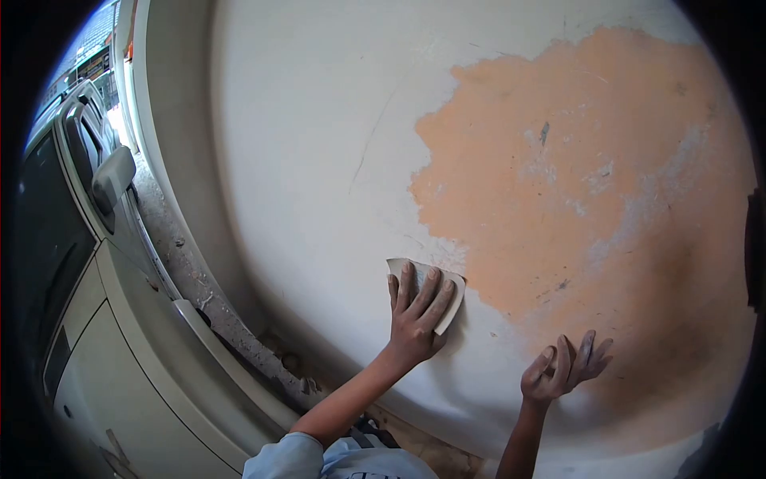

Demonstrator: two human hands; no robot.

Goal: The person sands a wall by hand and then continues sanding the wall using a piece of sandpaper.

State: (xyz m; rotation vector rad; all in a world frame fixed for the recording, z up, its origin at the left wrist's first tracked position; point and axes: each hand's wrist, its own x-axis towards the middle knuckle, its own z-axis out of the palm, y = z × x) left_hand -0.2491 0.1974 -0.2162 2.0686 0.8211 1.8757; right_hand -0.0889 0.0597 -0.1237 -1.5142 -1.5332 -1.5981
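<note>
My left hand [416,323] presses a sheet of sandpaper [455,302] flat to the wall, its fingers spread over the sheet. The paper's edges curl away at the corners. Just right of it begins a large peach-orange patch [511,191] with a ragged border, where the white coat [303,176] of the wall ends. Pale scuffs and a few dark marks dot the patch. Lower right, my right hand [565,369] hovers by the wall with nothing in it, fingers apart and slightly bent. Dust coats the fingers of both hands.
A light-coloured vehicle [120,335] with a side mirror [114,177] stands close on the left. Between it and the wall runs a strip of rough, littered ground [195,275]. A wall edge [179,120] rises at the left, with daylight and a street beyond.
</note>
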